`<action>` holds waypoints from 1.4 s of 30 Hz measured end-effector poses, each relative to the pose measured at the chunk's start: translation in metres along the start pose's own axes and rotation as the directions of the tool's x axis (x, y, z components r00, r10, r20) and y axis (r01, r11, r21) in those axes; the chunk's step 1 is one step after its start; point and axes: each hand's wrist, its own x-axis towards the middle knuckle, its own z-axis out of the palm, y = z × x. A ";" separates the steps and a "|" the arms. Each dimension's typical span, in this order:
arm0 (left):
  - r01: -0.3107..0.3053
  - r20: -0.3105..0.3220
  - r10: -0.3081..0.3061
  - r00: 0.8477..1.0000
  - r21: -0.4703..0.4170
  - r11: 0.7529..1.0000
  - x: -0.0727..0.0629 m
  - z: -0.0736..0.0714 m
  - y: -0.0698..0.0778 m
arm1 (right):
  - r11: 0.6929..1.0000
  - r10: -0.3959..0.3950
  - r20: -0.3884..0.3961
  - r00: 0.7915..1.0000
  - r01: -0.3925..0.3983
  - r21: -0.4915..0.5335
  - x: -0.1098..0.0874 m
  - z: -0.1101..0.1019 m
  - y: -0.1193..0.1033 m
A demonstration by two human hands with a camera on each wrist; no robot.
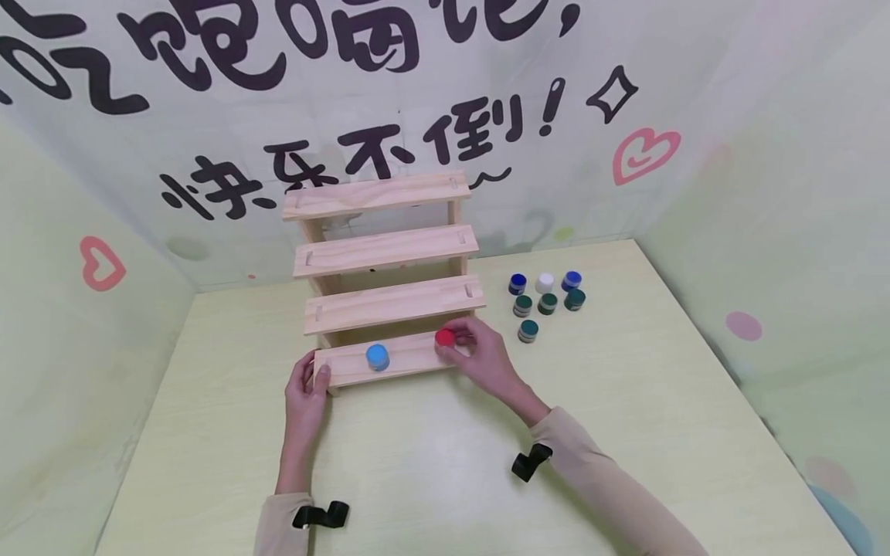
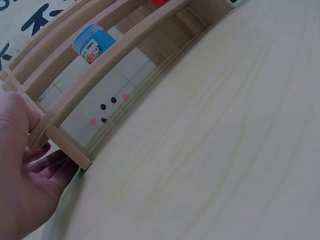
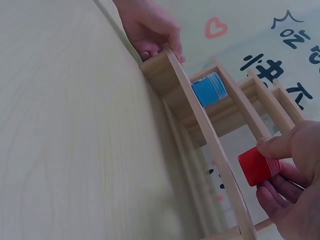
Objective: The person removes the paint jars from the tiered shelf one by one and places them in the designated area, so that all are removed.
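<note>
A wooden tiered rack (image 1: 396,309) with stepped shelves stands on the table. My left hand (image 1: 306,394) grips the left end of its lowest shelf, thumb on top and fingers beneath, as the left wrist view shows. On that shelf, left of the middle, sits a light blue paint jar (image 1: 378,357). Toward the shelf's right end, my right hand (image 1: 483,355) pinches a red paint jar (image 1: 444,338) between thumb and fingers. In the right wrist view the red jar (image 3: 257,166) is tilted, close over the shelf board, with fingers around its lid end.
Right of the rack, several small paint jars with dark blue, white and green lids stand on the table, among them a white one (image 1: 545,283) and a dark green one (image 1: 528,331). A printed cloth wall (image 1: 389,100) rises right behind the rack.
</note>
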 end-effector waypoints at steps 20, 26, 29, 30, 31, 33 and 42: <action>-0.003 -0.014 0.004 1.000 0.016 1.000 -0.001 0.002 0.003 | 0.999 0.019 -0.178 0.984 -0.027 -0.045 -0.009 -0.070 -0.001; -0.006 -0.010 0.006 1.000 0.005 1.000 0.000 0.002 0.001 | 0.998 0.020 -0.260 0.966 -0.035 -0.053 -0.009 -0.096 0.013; -0.013 -0.014 0.013 1.000 0.004 1.000 0.001 0.002 0.000 | 0.996 0.023 -0.296 0.955 -0.047 -0.073 -0.008 -0.106 0.021; -0.015 -0.014 0.015 1.000 0.006 1.000 0.001 0.002 0.000 | 0.995 0.027 -0.307 0.951 -0.054 -0.079 -0.008 -0.109 0.024; -0.016 -0.016 0.016 1.000 0.007 1.000 0.001 0.002 0.000 | 0.994 0.034 -0.317 0.948 -0.065 -0.087 -0.007 -0.111 0.027; -0.020 -0.017 0.020 1.000 0.010 1.000 0.000 0.002 0.000 | 0.992 0.048 -0.334 0.941 -0.085 -0.098 -0.007 -0.116 0.033; -0.018 -0.016 0.019 1.000 0.014 1.000 0.000 0.003 0.002 | 0.979 0.151 -0.379 0.913 -0.192 -0.073 -0.009 -0.130 0.058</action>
